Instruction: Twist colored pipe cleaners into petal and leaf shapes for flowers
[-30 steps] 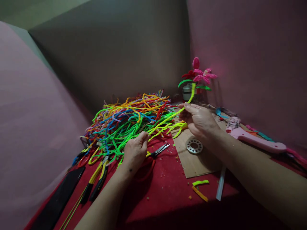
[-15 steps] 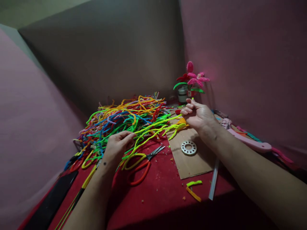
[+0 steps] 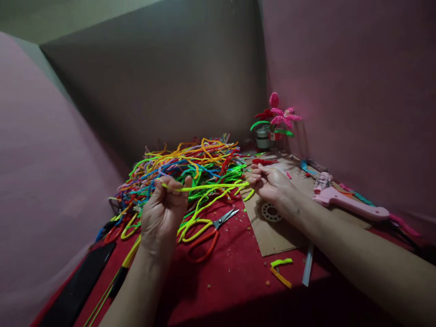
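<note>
Yellow-green fuzzy stems [image 3: 214, 186] stretch nearly level between my two hands. My left hand [image 3: 165, 209] has its fingers curled round their left end, palm turned up. Fingers of my right hand [image 3: 269, 181] pinch the right end above the cardboard [image 3: 265, 236]. Behind my left hand lies a big heap of coloured fuzzy stems [image 3: 184, 159]. Scissors [image 3: 218, 224] with one yellow and one red handle lie open on the red cloth below the stems. A round disc with holes [image 3: 271, 212] rests on the cardboard, partly in shadow under my right wrist.
A pink glue gun [image 3: 350, 206] lies at the right, a clear glue stick [image 3: 308, 265] near the front edge. Pink and red fuzzy flowers [image 3: 285, 117] stand at the back by a small jar [image 3: 262, 138]. A black flat object [image 3: 78, 286] is at the left.
My left hand has turned palm up and risen, holding the stems higher. My right hand has lowered and moved left. The orange piece near it no longer shows. The view has shifted slightly.
</note>
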Action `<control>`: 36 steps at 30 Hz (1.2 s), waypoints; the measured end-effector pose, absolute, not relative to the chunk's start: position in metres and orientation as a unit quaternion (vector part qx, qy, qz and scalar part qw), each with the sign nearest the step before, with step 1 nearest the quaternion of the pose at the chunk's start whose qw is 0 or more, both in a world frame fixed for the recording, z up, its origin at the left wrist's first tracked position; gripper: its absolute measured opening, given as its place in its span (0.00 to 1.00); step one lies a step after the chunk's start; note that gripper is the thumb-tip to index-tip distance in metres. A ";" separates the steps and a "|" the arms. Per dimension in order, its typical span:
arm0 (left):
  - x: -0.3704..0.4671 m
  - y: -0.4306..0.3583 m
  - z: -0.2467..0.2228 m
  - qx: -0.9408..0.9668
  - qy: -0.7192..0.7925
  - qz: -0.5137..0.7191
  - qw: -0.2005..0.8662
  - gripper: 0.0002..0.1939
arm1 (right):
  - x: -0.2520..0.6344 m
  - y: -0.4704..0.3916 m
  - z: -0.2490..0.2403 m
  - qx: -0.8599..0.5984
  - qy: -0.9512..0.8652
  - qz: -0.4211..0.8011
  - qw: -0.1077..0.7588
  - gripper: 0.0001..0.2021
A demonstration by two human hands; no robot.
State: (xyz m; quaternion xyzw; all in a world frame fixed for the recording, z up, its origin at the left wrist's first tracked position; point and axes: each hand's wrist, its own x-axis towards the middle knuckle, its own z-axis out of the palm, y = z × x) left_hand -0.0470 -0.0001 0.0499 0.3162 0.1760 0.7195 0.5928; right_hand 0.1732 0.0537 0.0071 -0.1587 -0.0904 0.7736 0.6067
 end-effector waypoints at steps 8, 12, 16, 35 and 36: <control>-0.043 -0.039 0.047 0.630 0.064 0.521 0.572 0.13 | 0.183 0.056 0.014 -0.167 -0.115 0.776 0.598 0.11; -0.041 -0.040 0.042 0.739 -0.022 0.390 0.549 0.15 | 0.189 0.056 0.019 -0.166 -0.118 0.780 0.591 0.11; -0.037 -0.040 0.043 0.742 -0.016 0.402 0.537 0.14 | 0.189 0.057 0.017 -0.132 -0.136 0.782 0.594 0.11; -0.033 -0.031 0.043 0.662 0.072 0.472 0.577 0.16 | 0.172 0.043 0.011 -0.094 -0.234 0.776 0.578 0.09; -0.031 -0.031 0.042 0.646 0.110 0.479 0.584 0.14 | 0.171 0.040 0.011 -0.090 -0.239 0.784 0.565 0.08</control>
